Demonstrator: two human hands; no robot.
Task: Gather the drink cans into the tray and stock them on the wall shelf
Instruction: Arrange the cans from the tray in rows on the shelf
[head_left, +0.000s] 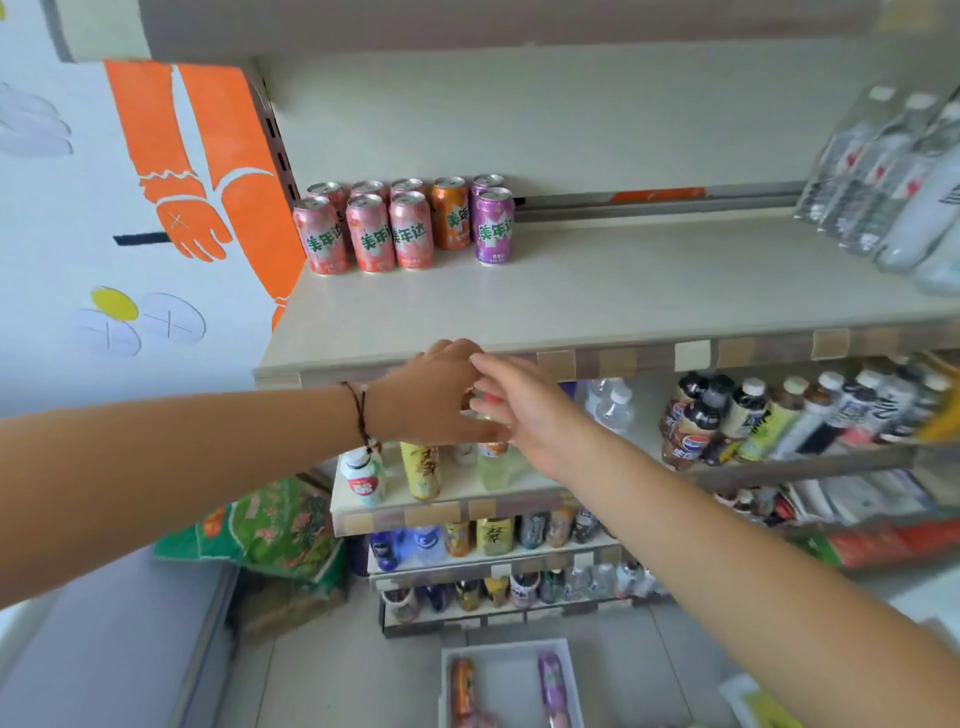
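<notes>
Both hands met just below the shelf's front edge (467, 358). The left grip (431, 395) curled around a can (480, 410), mostly hidden; the right grip (519, 410) touched it, fingers apart. Above them, shelved cans (405, 223) stood. Below, the tray (506, 675) held two cans.

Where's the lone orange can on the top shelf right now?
In the head view, the orange can stands upright at the back left of the top shelf, between the pink cans and the purple cans.
</notes>
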